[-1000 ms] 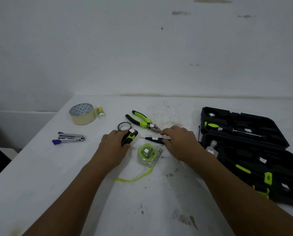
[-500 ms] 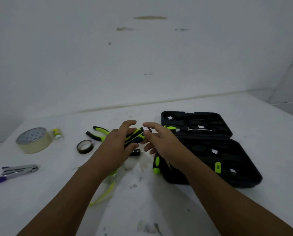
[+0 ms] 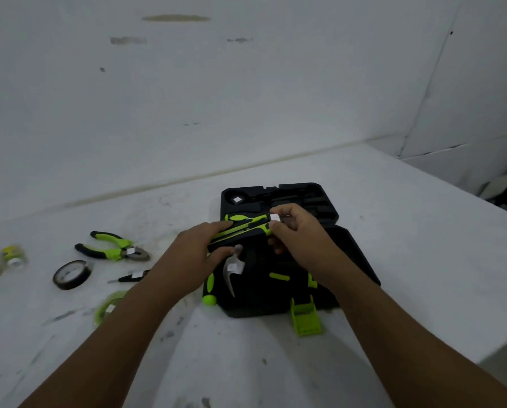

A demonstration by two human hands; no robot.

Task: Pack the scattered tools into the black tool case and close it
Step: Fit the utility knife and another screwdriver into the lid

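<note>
The black tool case (image 3: 355, 260) lies open on the white table, with a hammer (image 3: 231, 275) and green-handled tools in its near half. Both hands hold a black and green utility knife (image 3: 243, 231) above the case's hinge. My left hand (image 3: 199, 254) grips its near end. My right hand (image 3: 296, 234) pinches its far end. Green pliers (image 3: 113, 248), a black tape roll (image 3: 71, 274), a small black screwdriver (image 3: 131, 277) and a green tape measure (image 3: 108, 307) lie on the table to the left.
A green latch (image 3: 305, 318) sticks out from the case's front edge. A small yellow-capped bottle (image 3: 12, 256) lies at the far left. The table's right edge (image 3: 496, 334) drops off beside the case. A white wall stands behind.
Both hands carried the utility knife from the table's tool pile rightward over the open case. The view swung right, and the stapler and beige tape roll left the frame.
</note>
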